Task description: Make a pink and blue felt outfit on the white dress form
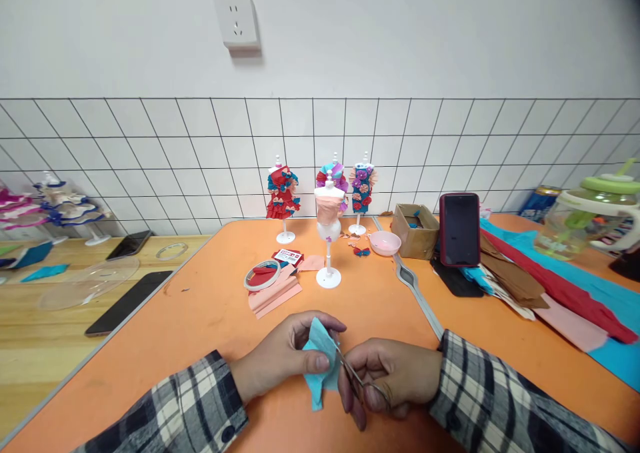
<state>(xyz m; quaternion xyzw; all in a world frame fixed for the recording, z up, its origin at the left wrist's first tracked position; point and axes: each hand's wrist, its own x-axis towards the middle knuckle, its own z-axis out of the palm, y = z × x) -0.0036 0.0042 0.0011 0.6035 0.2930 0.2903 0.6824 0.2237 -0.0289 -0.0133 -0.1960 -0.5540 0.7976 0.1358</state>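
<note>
My left hand [287,353] pinches a folded piece of light blue crepe paper [316,343] between thumb and fingers, low over the orange table. Small metal scissors [354,373] sit in my right hand [393,376], its fingers closed around the handles. The scissor blades meet the right edge of the blue paper; how far they are parted is hard to make out. Beyond my hands stands a small white mannequin [329,229] on a round base, its chest wrapped in peach paper.
Left of the mannequin lie a tape roll [263,275] and peach paper [277,297]. Behind are several dressed mannequins [283,196]. To the right are a pink dish [385,243], a cardboard box [415,231], an upright phone [459,229], coloured paper strips [575,283] and a clear jug [565,223].
</note>
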